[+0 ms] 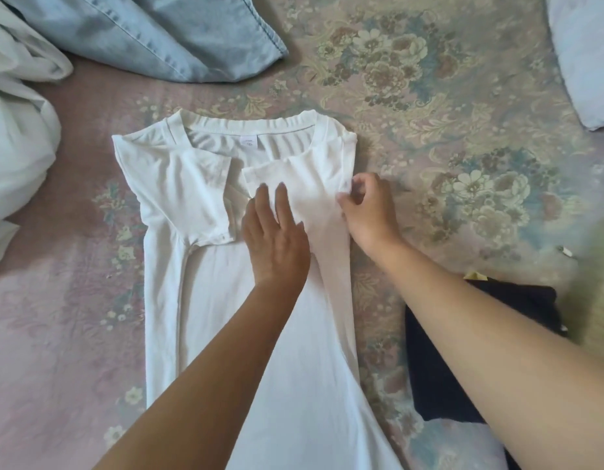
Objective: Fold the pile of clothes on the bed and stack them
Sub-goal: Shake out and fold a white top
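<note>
Left hand (pixel 277 239) lies flat, fingers straight, pressing the folded-in right sleeve of the white T-shirt (pixel 205 300). Right hand (pixel 368 208) pinches the shirt's right edge just beside it. We note the shirt spread on the floral bedspread (pixel 446 113), collar away from us, both sleeves turned inward. Denim garment (pixel 165 32) lies beyond; dark folded clothing (pixel 439 368) sits right, under our forearm.

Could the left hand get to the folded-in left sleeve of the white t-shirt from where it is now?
Probably yes. The left hand presses flat on the white t-shirt, beside the left sleeve, with only bare cloth between them.
</note>
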Motion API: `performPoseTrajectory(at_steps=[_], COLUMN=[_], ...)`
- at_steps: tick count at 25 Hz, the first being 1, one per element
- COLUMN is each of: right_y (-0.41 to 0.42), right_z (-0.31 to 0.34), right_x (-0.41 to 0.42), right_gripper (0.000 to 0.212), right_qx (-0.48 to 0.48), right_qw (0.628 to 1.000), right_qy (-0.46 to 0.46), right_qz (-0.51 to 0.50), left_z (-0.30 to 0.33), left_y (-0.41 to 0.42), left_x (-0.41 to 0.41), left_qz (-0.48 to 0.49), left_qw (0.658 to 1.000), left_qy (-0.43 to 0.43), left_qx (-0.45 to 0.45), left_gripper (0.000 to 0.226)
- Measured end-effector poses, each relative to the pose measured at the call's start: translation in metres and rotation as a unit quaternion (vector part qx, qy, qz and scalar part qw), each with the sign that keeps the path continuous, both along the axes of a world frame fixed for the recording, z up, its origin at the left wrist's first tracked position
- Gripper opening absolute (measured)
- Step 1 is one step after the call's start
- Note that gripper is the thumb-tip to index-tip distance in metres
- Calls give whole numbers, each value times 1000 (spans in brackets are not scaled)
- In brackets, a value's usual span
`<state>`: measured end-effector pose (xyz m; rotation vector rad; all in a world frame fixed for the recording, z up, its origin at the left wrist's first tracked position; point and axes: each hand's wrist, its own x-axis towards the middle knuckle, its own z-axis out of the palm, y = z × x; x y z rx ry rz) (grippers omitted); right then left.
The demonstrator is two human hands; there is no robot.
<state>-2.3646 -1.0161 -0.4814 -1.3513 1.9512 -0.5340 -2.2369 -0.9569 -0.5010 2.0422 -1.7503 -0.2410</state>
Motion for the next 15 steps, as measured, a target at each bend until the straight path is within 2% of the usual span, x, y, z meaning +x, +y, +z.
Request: performPoseTrajectory(at_steps=[2,4,5,8,11,13,15], right_y=[72,155,190,262,294,309,323], right_z=[6,11,18,23,28,33,36], right_x=[-11,-23,-28,-37,-46,-48,-41], right_gripper=[23,24,28,48,34,18,23], right_qx=[27,71,97,158,185,198,113], right_qw=[995,985,982,964,945,945,964], right_qy=[43,74,76,146,199,195,178], right_qz=[83,138,145,154,183,171,164], left_z=[-5,-5,-7,-7,-5,-4,2], left_y=[29,62,80,130,172,194,215], left_x=[0,7,12,25,34,36,36], left_qz=[-207,-387,-438,-502,-523,-515,-478], left_qw=[976,918,894,855,838,843,865], left_qy=[-73,-90,-97,-129,-149,-146,-127], left_qx=[-14,-1,5,29,39,53,81], left_gripper=[58,65,68,70,67,67,66])
